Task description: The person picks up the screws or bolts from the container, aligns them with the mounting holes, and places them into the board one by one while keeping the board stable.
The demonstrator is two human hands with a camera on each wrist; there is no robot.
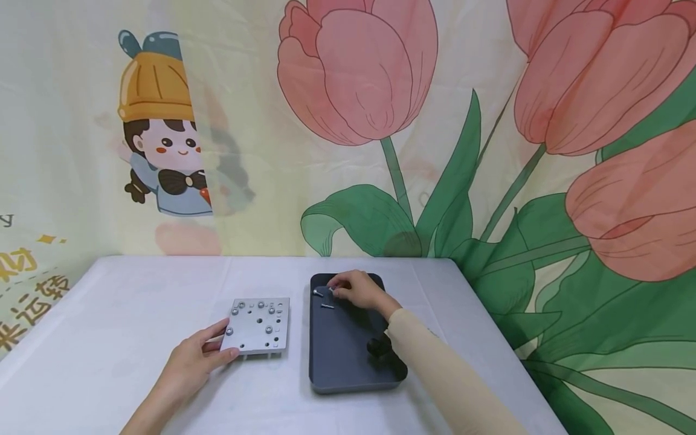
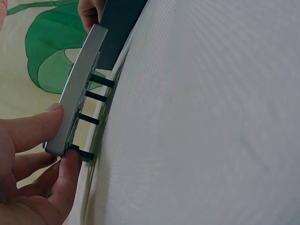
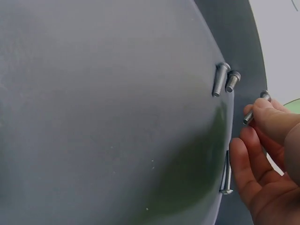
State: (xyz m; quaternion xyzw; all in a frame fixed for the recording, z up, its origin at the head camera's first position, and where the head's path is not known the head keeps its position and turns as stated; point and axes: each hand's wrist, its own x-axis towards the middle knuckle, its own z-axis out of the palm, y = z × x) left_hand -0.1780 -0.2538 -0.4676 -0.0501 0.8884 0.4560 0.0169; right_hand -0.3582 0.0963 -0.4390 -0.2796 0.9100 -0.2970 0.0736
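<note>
The head view looks forward and down over the whole table [image 1: 109, 338]. Each wrist view sits close, grazing the surface: left beside the metal plate [image 2: 77, 93], right over the dark tray [image 3: 108, 117]. All share the tray.

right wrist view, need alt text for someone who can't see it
A right hand pinches a small silver screw between its fingers at the edge of a dark grey tray. Two more screws lie side by side on the tray just beyond, and another screw lies beside the hand.
</note>
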